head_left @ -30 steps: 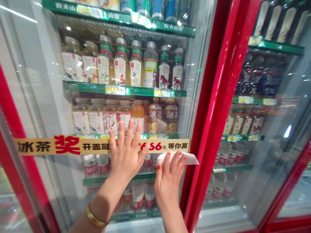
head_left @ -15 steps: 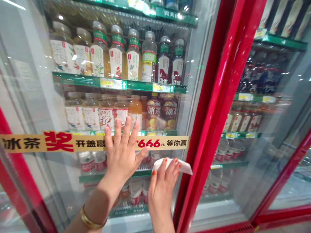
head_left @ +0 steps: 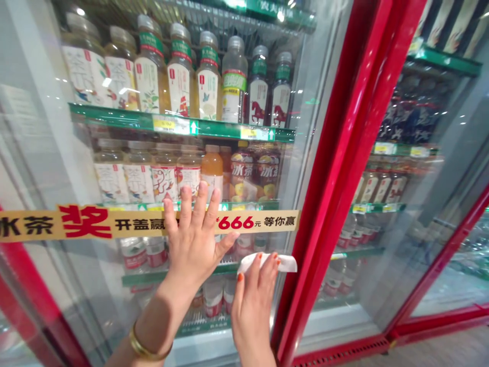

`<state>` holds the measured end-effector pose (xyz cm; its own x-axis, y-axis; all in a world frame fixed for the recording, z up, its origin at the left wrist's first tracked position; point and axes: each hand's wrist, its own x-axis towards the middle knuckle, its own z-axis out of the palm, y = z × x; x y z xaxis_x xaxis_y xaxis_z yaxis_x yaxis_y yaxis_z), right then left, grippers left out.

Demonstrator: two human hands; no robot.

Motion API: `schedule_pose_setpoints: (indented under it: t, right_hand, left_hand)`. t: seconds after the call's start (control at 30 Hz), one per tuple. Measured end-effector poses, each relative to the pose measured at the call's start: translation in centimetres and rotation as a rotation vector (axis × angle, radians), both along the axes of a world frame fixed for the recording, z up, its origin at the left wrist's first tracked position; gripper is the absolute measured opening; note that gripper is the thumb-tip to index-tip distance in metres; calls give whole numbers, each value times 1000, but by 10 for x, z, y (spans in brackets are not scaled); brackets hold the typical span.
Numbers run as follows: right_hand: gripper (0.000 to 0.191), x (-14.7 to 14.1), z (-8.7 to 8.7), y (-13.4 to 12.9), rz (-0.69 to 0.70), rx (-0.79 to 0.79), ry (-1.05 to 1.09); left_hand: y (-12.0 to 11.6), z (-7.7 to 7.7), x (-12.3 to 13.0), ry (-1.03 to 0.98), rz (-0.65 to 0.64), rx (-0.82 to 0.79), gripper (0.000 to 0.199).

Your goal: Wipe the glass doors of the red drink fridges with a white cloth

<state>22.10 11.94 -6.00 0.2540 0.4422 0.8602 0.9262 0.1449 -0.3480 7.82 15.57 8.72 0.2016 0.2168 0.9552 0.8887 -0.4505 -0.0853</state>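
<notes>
My left hand (head_left: 194, 250) lies with fingers spread across a yellow printed strip (head_left: 280, 220) on the glass door (head_left: 305, 168) of a drinks fridge. It holds nothing, and a gold bangle (head_left: 147, 344) circles that wrist. Lower and to the right, my right hand (head_left: 254, 295) presses a folded white tissue (head_left: 288, 263) against the same glass. The tissue sticks out beyond the fingertips toward the red door frame (head_left: 324, 188); part of it is hidden under the fingers. Orange polish shows on the right hand's nails.
Behind the glass, bottled drinks (head_left: 208, 84) stand in rows on green-edged shelves (head_left: 217, 128). A second fridge door (head_left: 367, 275) with more bottles is to the right. Another red frame (head_left: 42, 300) runs along the lower left.
The view has shifted slightly, and the upper bottles look larger. My right hand and the tissue have moved a little left on the glass; my left hand stays almost in place.
</notes>
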Motion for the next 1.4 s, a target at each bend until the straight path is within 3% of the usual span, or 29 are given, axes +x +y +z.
schedule_pose_setpoints:
  t: [0.03, 0.1, 0.17, 0.23, 0.27, 0.33, 0.4, 0.47, 0.53, 0.6, 0.67, 0.73, 0.8, 0.87, 0.93, 1.0, 1.03, 1.1, 1.17, 1.23, 1.3, 1.4]
  right_hand:
    - [85, -10, 0, -2, 31, -17, -24]
    - [87, -19, 21, 1, 87, -25, -95]
    - [89, -13, 50, 9, 101, -16, -149]
    - [90, -1, 65, 17, 72, 9, -168]
    - [90, 3, 63, 18, 53, 17, -164]
    - [87, 5, 39, 16, 22, 36, -139]
    - [86, -8, 7, 10, 6, 30, -106]
    - [87, -32, -12, 4, 36, -6, -139]
    - [87, -57, -3, 1, 135, -48, -264]
    - [84, -67, 31, 5, 248, -61, -409]
    - [82, -57, 70, 13, 267, -33, -450]
    - [84, -35, 94, 19, 168, 13, -352]
    - [86, -15, 91, 18, 40, 52, -207]
    - [88, -12, 66, 12, -18, 53, -128]
    - [89, -31, 36, 5, 29, 17, -180]
    - [90, -63, 24, 3, 148, -32, -327]
    - [89, -79, 29, 5, 209, -51, -401]
    - [85, -98, 58, 12, 276, -65, -487]
    - [81, -95, 96, 21, 251, -38, -470]
    - [82, -76, 120, 25, 161, 25, -382]
    - [85, -55, 118, 24, 80, 71, -291]
    - [89, -50, 83, 17, 94, 41, -313]
  left_hand:
    - [0, 0, 0, -3, -6, -6, 90]
    - [-2, 1, 0, -7, -33, -22, 80]
    - [-7, 0, -3, -3, -80, -50, 71]
    - [-15, -4, -10, 12, -144, -94, 69]
    - [-19, -8, -17, 14, -171, -116, 70]
    - [-25, -21, -35, -22, -183, -145, 70]
    - [-27, -36, -59, -134, -121, -139, 70]
    - [-23, -50, -85, -280, -3, -129, 71]
    - [-17, -59, -109, -364, 106, -142, 74]
    - [-12, -64, -125, -348, 169, -164, 79]
    - [-10, -65, -131, -288, 186, -160, 84]
    - [-11, -66, -130, -256, 185, -151, 86]
    - [-13, -66, -127, -251, 178, -146, 85]
    - [-14, -67, -126, -251, 171, -132, 85]
    - [-13, -69, -126, -252, 164, -115, 83]
    - [-12, -71, -129, -250, 150, -112, 78]
    - [-11, -72, -130, -247, 139, -110, 77]
    - [-9, -74, -133, -232, 115, -97, 83]
    - [-8, -75, -135, -225, 102, -78, 93]
    - [-6, -77, -134, -230, 101, -68, 99]
    - [-4, -78, -132, -238, 102, -61, 100]
    - [-2, -80, -130, -254, 93, -41, 105]
